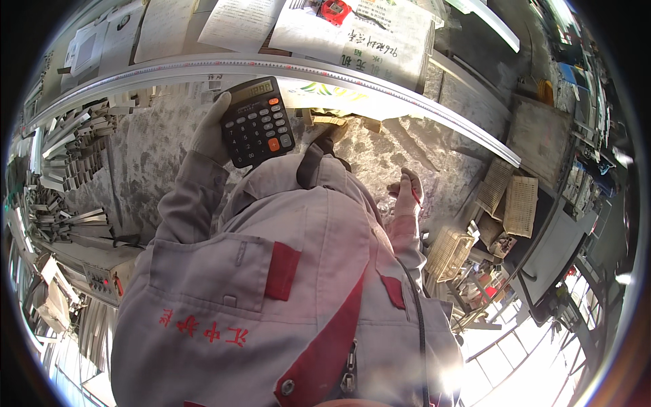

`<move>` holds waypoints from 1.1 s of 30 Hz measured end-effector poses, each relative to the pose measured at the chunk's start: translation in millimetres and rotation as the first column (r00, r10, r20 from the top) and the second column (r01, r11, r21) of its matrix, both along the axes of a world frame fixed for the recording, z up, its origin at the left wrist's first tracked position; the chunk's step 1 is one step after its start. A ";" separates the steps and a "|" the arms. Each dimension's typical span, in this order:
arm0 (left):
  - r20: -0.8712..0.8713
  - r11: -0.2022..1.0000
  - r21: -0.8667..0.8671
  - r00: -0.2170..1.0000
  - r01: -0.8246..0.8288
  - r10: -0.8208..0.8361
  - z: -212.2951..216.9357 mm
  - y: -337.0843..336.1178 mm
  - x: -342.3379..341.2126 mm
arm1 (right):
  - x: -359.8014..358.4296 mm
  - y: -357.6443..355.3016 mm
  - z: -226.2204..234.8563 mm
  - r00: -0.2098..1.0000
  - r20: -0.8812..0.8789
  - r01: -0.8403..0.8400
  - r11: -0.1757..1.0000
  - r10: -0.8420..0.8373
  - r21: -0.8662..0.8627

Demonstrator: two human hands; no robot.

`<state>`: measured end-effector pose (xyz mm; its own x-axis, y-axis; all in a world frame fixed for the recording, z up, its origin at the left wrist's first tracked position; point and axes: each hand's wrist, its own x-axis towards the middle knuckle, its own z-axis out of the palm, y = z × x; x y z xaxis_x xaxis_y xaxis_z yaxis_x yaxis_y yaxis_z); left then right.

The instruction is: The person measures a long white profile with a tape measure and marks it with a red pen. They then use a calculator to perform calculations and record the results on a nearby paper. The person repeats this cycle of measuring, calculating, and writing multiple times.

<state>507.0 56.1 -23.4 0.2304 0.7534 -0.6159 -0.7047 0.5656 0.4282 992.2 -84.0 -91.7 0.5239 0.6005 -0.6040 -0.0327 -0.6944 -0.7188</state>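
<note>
My left hand is closed around the left edge of a black calculator, its face turned up. The calculator has a lit-looking display at its top and several orange keys among the grey and black ones. On the right side of my body, my right hand hangs low over the dusty floor, its fingers loosely bent and apart, with nothing visible in them. A small red mark or strip shows at that hand. Both forearms wear grey sleeves.
A long measuring rule runs along the bench edge ahead. Beyond it lie paper sheets and a red tape measure. Metal profiles are stacked at left. Woven baskets stand at right, near a grey board.
</note>
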 end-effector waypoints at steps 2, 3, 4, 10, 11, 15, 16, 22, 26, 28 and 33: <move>-0.022 1.000 0.003 1.000 0.018 -0.018 1.3 -0.3 2.1 | -22.7 28.0 29.8 0.996 -0.038 -0.079 0.993 0.083 0.084; -0.017 1.000 -0.004 1.000 0.020 -0.020 2.4 -0.7 3.6 | -36.4 41.7 43.3 0.990 -0.057 -0.118 0.980 0.129 0.162; -0.013 1.000 -0.010 1.000 0.022 -0.022 3.9 -0.4 5.2 | -50.3 51.9 58.5 0.979 -0.052 -0.182 0.959 0.197 0.219; 0.060 0.995 0.052 0.994 0.089 -0.092 19.1 -1.0 16.2 | -140.2 98.6 110.8 0.902 0.039 -0.388 0.769 0.430 0.508; 0.052 0.993 0.054 0.993 0.105 -0.108 21.4 -0.4 17.2 | -147.6 101.8 119.6 0.855 0.004 -0.437 0.716 0.519 0.545; 0.083 0.991 0.016 0.987 0.135 -0.136 27.1 0.1 22.5 | -184.0 109.9 131.0 0.768 0.172 -0.597 0.592 0.617 0.541; 0.041 0.990 -0.014 0.990 0.138 -0.137 27.8 1.9 24.8 | -185.7 114.5 131.4 0.674 0.380 -0.725 0.465 0.634 0.509; -0.061 0.983 -0.121 0.988 0.137 -0.145 40.8 9.8 42.6 | -203.5 115.7 108.5 0.678 0.428 -0.706 0.369 0.597 0.604; 0.021 0.974 -0.172 0.989 0.145 -0.144 46.5 18.2 49.3 | -202.8 112.1 95.1 0.671 0.402 -0.702 0.360 0.623 0.614; 0.067 0.973 -0.175 0.988 0.148 -0.138 41.7 23.1 53.9 | -201.6 111.6 93.4 0.640 0.446 -0.737 0.334 0.626 0.588; 0.141 0.971 -0.189 0.983 0.145 -0.120 26.3 26.5 58.5 | -204.9 114.7 93.8 0.592 0.492 -0.783 0.311 0.638 0.539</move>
<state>565.5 82.6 3.0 0.4061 0.5774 -0.7083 -0.6592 0.7219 0.2105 787.3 30.6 2.1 -0.2747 0.9467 0.1683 0.3871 0.2691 -0.8819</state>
